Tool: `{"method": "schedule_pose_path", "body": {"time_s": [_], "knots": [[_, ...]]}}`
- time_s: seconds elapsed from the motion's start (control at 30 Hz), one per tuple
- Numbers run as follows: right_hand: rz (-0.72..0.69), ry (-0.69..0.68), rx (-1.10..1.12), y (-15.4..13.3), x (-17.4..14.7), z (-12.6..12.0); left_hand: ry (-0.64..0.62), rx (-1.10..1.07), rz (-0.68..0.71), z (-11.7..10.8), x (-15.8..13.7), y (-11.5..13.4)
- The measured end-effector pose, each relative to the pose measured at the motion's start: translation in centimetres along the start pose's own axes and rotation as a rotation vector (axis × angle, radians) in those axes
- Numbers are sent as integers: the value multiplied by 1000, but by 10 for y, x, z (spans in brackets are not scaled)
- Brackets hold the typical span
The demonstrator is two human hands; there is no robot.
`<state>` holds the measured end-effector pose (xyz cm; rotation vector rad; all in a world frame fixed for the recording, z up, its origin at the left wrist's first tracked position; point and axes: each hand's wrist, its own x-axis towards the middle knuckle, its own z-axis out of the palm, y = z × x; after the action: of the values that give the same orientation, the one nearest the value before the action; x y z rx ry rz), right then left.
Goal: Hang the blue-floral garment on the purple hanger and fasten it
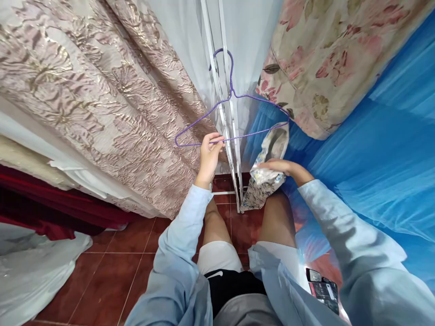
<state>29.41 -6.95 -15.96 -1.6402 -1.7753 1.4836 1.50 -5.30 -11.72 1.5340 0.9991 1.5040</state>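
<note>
A purple clothes hanger (pixel 204 118) is held up in front of me, its hook beside the white metal rack bars. My left hand (pixel 210 156) pinches the hanger's bottom bar left of its middle. At the hanger's right end, a pale floral garment (pixel 261 190) is looped over the corner and hangs down towards the floor. My right hand (pixel 275 166) grips the garment's upper part below that corner; some of its fingers are hidden in the cloth.
White rack bars (pixel 224 122) stand straight ahead. Pink embossed fabric (pixel 112 90) hangs at left, floral fabric (pixel 326 63) and blue tulle (pixel 384 149) at right. Dark red cloth (pixel 41 199) and white cloth (pixel 44 267) lie lower left, above red floor tiles (pixel 112 280).
</note>
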Motion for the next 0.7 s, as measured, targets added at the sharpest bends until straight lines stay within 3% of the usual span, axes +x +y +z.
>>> {"method": "schedule_pose_path", "body": {"time_s": [0.1, 0.17, 0.2, 0.27, 0.33, 0.4, 0.5, 0.57, 0.7], "knots": [[-82, -453, -41, -23, -26, 19, -40, -5, 68, 9, -17, -7], [-159, -573, -24, -45, -41, 24, -92, -23, 110, 15, -37, -8], [-208, -588, -1, -57, -48, 23, -159, -31, 116, 17, -49, -6], [-340, -566, 58, -78, -62, 17, -407, -23, 75, 18, -74, 0], [-440, -442, 152, -92, -72, 8, -684, 3, -34, 13, -95, 8], [-481, -263, 305, -100, -80, -1, -820, 30, -149, 4, -109, 14], [-488, -19, 556, -102, -83, -13, -769, 102, -191, -19, -115, 17], [-481, 55, 625, -100, -82, -20, -698, 169, -200, -40, -109, 17], [-430, -57, 527, -95, -83, -28, -470, 203, -274, -99, -76, 16]]}}
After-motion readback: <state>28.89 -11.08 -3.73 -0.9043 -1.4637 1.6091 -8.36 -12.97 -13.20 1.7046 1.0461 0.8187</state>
